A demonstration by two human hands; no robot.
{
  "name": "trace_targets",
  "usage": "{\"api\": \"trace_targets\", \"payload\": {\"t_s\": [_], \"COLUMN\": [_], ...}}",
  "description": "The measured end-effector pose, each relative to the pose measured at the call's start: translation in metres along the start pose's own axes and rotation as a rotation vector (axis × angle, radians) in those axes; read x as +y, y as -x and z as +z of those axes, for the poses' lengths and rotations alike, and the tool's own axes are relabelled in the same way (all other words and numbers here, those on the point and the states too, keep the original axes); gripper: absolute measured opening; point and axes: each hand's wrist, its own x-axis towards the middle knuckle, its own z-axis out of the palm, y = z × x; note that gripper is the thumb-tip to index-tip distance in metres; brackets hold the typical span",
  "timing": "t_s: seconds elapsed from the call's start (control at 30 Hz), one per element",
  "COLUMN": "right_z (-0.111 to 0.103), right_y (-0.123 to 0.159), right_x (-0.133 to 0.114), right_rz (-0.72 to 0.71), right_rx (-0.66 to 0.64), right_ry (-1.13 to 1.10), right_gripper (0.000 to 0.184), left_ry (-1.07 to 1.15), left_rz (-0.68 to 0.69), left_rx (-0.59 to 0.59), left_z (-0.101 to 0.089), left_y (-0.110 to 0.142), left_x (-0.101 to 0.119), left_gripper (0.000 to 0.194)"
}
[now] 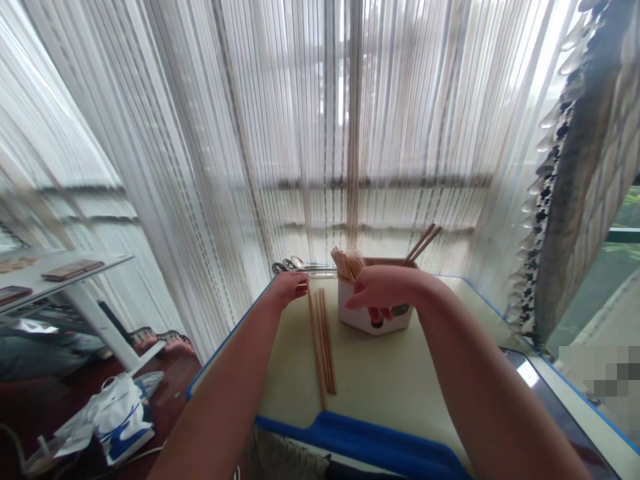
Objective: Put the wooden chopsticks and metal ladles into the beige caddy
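Note:
A few wooden chopsticks [327, 347] lie lengthwise on the pale tabletop. Just left of them is a longer chopstick [317, 347], its far end at the fingertips of my left hand [290, 287], which is closed on it. My right hand [383, 287] hangs in front of a white utensil holder [353, 310], fingers bent downward and thumb apart, with nothing visible in it. The hand hides part of the holder. Pale wooden sticks [341, 261] stand in the holder's left side, and two brown chopsticks [423, 243] lean out at its right.
Several metal ladles or spoons [287, 265] lie along the table's far edge. A dark flat-screened device [530, 380] is at the right. The table [400, 387] has a blue rim [360, 440]. Sheer curtains [310, 133] hang behind; a white bag [120, 413] sits on the floor.

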Motion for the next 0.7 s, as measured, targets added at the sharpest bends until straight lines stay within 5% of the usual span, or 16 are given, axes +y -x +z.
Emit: {"api": "trace_targets", "payload": {"t_s": [0.17,0.37,0.7], "right_z": [0.019,0.033,0.018], "right_y": [-0.02,-0.041,-0.028], "right_x": [-0.02,-0.028,-0.018], "right_rz": [-0.08,-0.086,-0.125], "right_rx": [-0.076,-0.018,0.115], "right_ry": [0.021,0.069,-0.032], "right_gripper": [0.036,0.023,0.03], "left_ry": [0.35,0.497,0.772], "left_rz": [-0.064,-0.109,-0.201], "left_rx": [0.005,0.038,-0.051], "left_z": [-0.001,-0.002,-0.006], "left_y": [0.0,0.001,0.004], "left_x": [0.007,0.009,0.013], "left_gripper": [0.013,0.011,0.02]}}
